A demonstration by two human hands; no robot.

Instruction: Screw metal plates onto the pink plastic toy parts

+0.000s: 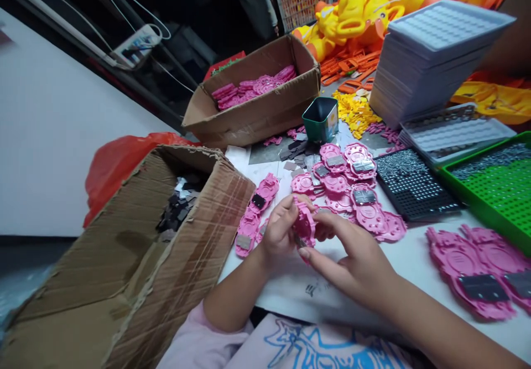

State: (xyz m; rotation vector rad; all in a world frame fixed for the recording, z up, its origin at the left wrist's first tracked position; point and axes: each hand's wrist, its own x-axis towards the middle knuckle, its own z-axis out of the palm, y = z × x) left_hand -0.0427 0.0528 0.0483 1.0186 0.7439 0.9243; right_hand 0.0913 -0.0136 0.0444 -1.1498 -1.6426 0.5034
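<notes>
Between my two hands a pink plastic shell [305,222] is tilted on edge above the white table. My left hand [280,228] grips its left side, thumb and fingers closed on it. My right hand [348,247] has its fingertips on the shell's right side, with the thumb near its lower end, where a small dark piece partly shows. Just beyond lies a pile of similar pink shells [367,214], many with a grey or black plate on them. Two more pink shells [249,225] lie left of my left hand.
Left stands an open cardboard box [182,269] holding dark plates; behind, another box [257,114] holds pink parts. A dark green container [321,123] stands near yellow pieces [357,112]. At right are a black screw tray [415,186], a green tray [493,192] and stacked white trays [423,70].
</notes>
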